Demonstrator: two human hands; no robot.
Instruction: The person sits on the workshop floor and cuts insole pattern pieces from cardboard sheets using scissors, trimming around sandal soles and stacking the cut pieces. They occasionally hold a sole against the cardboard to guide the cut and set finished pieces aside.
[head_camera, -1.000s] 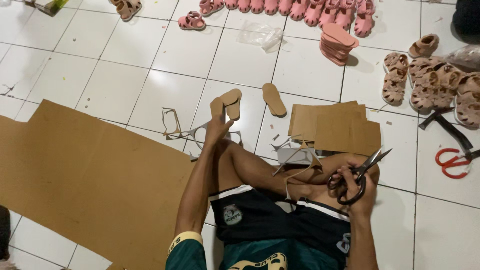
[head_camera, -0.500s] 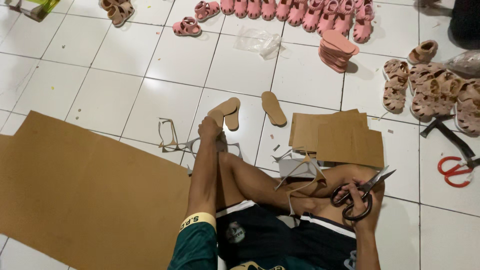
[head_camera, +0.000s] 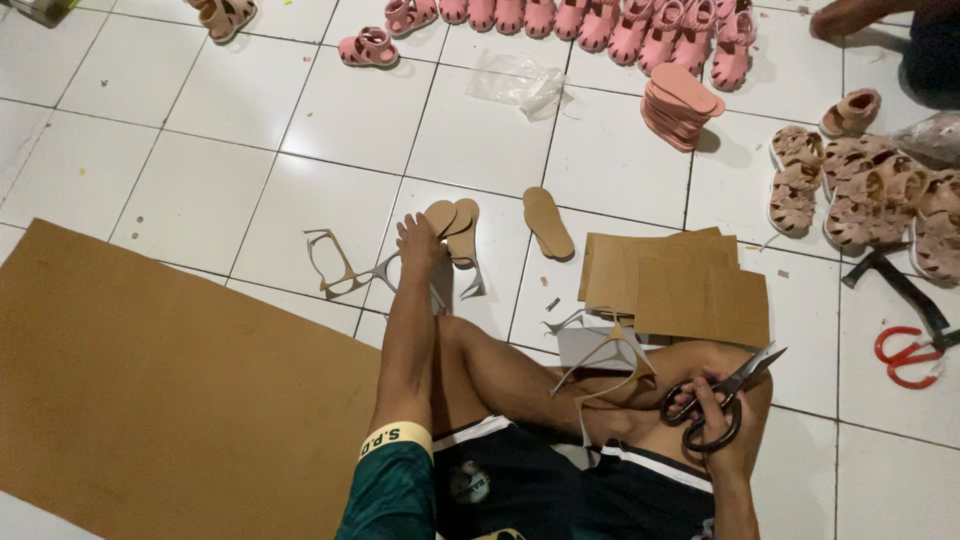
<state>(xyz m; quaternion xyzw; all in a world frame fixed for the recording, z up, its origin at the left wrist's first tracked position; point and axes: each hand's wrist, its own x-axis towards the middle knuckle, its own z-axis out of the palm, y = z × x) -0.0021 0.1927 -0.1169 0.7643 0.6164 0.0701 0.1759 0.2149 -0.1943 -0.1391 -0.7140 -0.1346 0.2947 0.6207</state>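
Observation:
My left hand (head_camera: 417, 243) reaches out over the floor, its fingertips at the near end of two overlapping tan insoles (head_camera: 456, 224). The back of the hand hides the fingers, so a grip is not visible. A third tan insole (head_camera: 548, 222) lies apart to the right. My right hand (head_camera: 722, 415) rests on my bent knee and holds black scissors (head_camera: 722, 398) with the blades pointing up and right. Thin cardboard offcut strips (head_camera: 606, 362) hang over my leg beside it.
A large brown cardboard sheet (head_camera: 150, 400) covers the floor on the left. Smaller cardboard pieces (head_camera: 680, 285) lie to the right, with offcut frames (head_camera: 335, 262) near my left hand. Pink sandals (head_camera: 600, 20), stacked pink soles (head_camera: 682, 105), tan sandals (head_camera: 870, 190), red scissors (head_camera: 905, 355) and another person's arm (head_camera: 860, 12) are nearby.
The view has shifted slightly. My left hand stays at the two insoles and my right hand keeps the scissors on my knee.

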